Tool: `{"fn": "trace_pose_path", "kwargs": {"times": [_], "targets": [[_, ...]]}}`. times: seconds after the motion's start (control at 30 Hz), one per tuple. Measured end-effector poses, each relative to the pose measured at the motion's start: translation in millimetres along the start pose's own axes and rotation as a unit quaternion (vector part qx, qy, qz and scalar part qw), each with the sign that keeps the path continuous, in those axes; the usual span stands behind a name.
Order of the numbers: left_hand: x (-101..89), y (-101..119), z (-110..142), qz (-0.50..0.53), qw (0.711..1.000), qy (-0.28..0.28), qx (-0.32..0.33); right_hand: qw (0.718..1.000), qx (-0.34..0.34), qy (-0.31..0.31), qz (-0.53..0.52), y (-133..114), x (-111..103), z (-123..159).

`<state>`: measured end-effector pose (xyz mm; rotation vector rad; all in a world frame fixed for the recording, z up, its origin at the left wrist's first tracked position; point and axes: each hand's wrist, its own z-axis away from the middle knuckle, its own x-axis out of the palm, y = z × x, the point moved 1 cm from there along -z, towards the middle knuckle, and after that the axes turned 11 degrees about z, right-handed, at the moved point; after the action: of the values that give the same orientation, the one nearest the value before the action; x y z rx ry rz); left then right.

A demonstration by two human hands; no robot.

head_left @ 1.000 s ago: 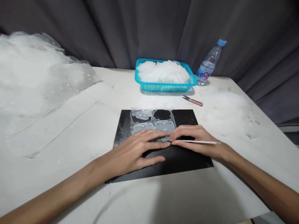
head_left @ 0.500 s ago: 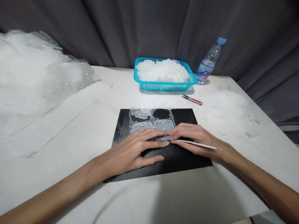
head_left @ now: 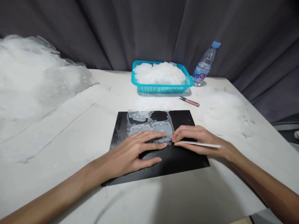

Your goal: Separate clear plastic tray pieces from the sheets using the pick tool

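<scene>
A translucent moulded sheet (head_left: 161, 127) with rounded rectangular shapes lies on a black mat (head_left: 149, 169). Its two far cells show cut-out openings with the black mat visible through them. My left hand (head_left: 137, 147) rests flat with fingers spread, the fingertips pressing on the sheet's near right part. In my right hand (head_left: 196, 138) is a slim white pen-like craft knife (head_left: 201, 144), pinched near its tip. That tip meets the sheet's near right corner, just beside my left fingertips. My left hand hides part of the sheet's near left area.
A blue basket (head_left: 163, 89) heaped with translucent white pieces stands at the back. Pink-handled thread snips (head_left: 190, 101) lie before it, and a water bottle (head_left: 204, 67) stands to its right. Translucent scraps pile up at left (head_left: 35, 77) and spread at right (head_left: 221, 112).
My right hand and the knife tip have shifted slightly right relative to my left fingertips. My left hand stays spread on the sheet. The whole view has moved a little.
</scene>
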<state>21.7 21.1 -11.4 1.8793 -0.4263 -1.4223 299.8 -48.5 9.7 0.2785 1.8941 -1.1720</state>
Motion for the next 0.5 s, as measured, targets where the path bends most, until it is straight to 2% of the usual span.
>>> {"fn": "trace_pose_path", "kwargs": {"times": [0.2, 0.3, 0.5], "targets": [[1.1, 0.9, 1.3, -0.005, 1.0, 0.004, -0.004, 0.998, -0.032, 0.006, 0.046, 2.0, 7.3, -1.3], [0.2, 2.5, 3.2, -0.024, 1.0, 0.005, -0.012, 0.992, -0.065, 0.022, 0.109, 3.9, 13.0, -2.8], [0.3, -0.1, 12.1, -0.039, 0.998, 0.029, -0.034, 0.942, -0.14, 0.079, 0.293, 3.7, 29.7, -7.9]]}}
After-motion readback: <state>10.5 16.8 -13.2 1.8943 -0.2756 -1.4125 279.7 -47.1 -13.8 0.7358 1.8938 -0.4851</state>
